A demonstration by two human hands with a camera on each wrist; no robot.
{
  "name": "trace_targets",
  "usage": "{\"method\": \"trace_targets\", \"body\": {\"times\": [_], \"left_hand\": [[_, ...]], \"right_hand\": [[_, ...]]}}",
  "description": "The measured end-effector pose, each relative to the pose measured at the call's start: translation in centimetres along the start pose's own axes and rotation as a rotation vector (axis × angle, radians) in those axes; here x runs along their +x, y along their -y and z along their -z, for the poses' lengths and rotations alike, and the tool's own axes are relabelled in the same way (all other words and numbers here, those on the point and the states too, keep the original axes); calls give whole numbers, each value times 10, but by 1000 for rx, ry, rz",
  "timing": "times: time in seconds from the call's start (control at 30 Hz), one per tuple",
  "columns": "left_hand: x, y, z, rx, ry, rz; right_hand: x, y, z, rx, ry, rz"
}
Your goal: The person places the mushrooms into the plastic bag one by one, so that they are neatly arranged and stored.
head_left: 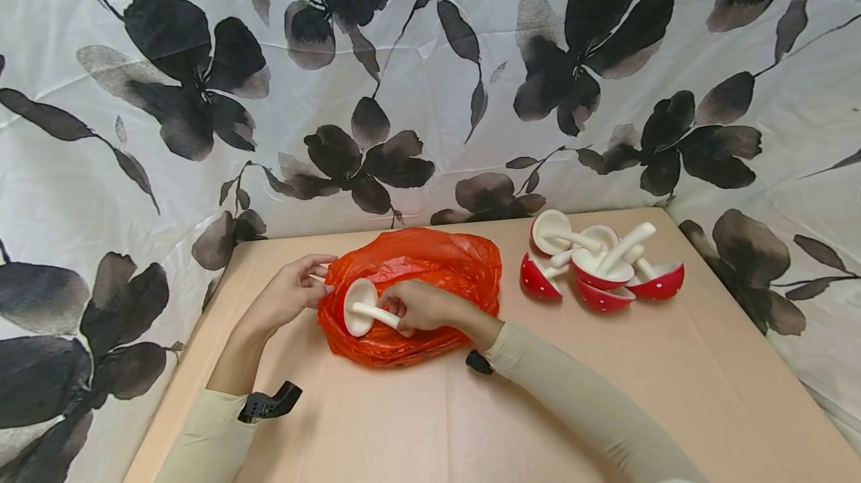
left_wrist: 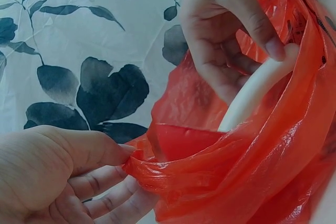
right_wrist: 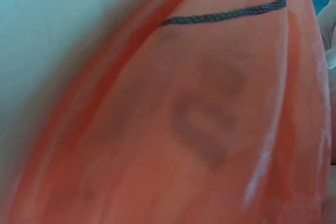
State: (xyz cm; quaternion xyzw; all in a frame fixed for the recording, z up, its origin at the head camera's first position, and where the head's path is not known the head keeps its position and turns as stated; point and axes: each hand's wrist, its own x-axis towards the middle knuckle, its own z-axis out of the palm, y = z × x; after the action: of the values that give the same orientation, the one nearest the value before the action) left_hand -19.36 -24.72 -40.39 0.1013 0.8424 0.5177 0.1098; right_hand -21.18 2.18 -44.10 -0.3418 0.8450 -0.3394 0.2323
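A red plastic bag (head_left: pixel 464 259) lies on the table with its mouth spread. My left hand (head_left: pixel 289 292) pinches the bag's rim at its left side; the left wrist view shows thumb and fingers on the crumpled edge. Inside the mouth, my right hand (head_left: pixel 424 307) holds a toy mushroom (head_left: pixel 361 309) by its white stem (left_wrist: pixel 257 90). The mushroom's pale underside faces up and to the right, and its red cap (left_wrist: pixel 184 141) shows within the bag. In the right wrist view the bag's side (right_wrist: pixel 210 119) fills most of the picture, leaving the right fingers mostly hidden.
Several red-capped, white-dotted toy mushrooms (head_left: pixel 605 270) are piled at the table's back right, stems pointing various ways. A floral cloth (head_left: pixel 457 87) hangs behind the pale wooden table (head_left: pixel 377 423). Each wrist wears a black band (head_left: pixel 265 404).
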Motion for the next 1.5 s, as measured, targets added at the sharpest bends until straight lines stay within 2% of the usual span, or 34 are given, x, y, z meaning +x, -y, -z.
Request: {"method": "trace_targets", "body": {"times": [0.33,0.8,1.2,1.5], "left_hand": [[0,-1,-1,-2,2,-3],[2,-1,-1,16,4,2],[4,0,1,38,4,8],[0,-2,1,11,6,-2]], "right_hand": [[-1,1,-1,-36,15,-20],[-5,-2,3,-6,-37,-38],[-5,-3,4,26,-31,-47],[-12,-2,11,44,-23,-21]]}}
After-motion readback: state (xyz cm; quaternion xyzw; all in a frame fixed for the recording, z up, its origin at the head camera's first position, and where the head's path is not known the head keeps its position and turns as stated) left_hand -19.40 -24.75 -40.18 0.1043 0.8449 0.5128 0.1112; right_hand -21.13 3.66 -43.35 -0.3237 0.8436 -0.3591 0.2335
